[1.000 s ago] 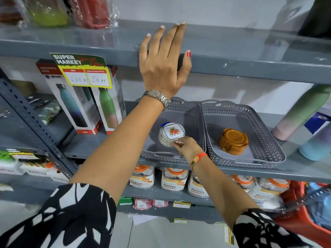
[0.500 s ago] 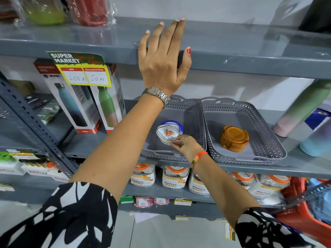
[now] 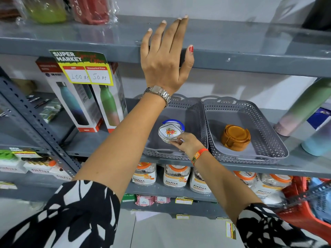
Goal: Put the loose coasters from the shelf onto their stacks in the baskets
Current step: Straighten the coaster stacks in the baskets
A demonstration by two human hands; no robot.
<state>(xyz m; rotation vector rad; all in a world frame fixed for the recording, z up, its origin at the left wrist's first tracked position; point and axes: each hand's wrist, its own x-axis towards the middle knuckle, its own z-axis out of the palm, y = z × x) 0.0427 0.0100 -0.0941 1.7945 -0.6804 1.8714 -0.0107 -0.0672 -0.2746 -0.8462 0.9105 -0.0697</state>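
Observation:
Two grey lattice baskets sit side by side on the middle shelf. In the left basket (image 3: 197, 113) my right hand (image 3: 186, 143) pinches several white flower-print coasters (image 3: 169, 132), tilted and lifted off a blue-rimmed piece (image 3: 172, 121) lying behind them. The right basket (image 3: 259, 115) holds a stack of orange-brown coasters (image 3: 235, 137) in its holder. My left hand (image 3: 165, 58) rests flat on the front edge of the upper shelf (image 3: 250, 63), fingers spread, holding nothing.
Boxed bottles (image 3: 84, 104) stand left of the baskets under a price sign (image 3: 82, 68). Pastel bottles (image 3: 302, 108) lean at the right. Jars (image 3: 176, 177) line the shelf below. A red shopping basket (image 3: 304, 206) sits at lower right.
My right hand has tipped and raised the white coasters off the basket floor, uncovering the blue-rimmed piece behind them. My left hand has stayed on the upper shelf edge.

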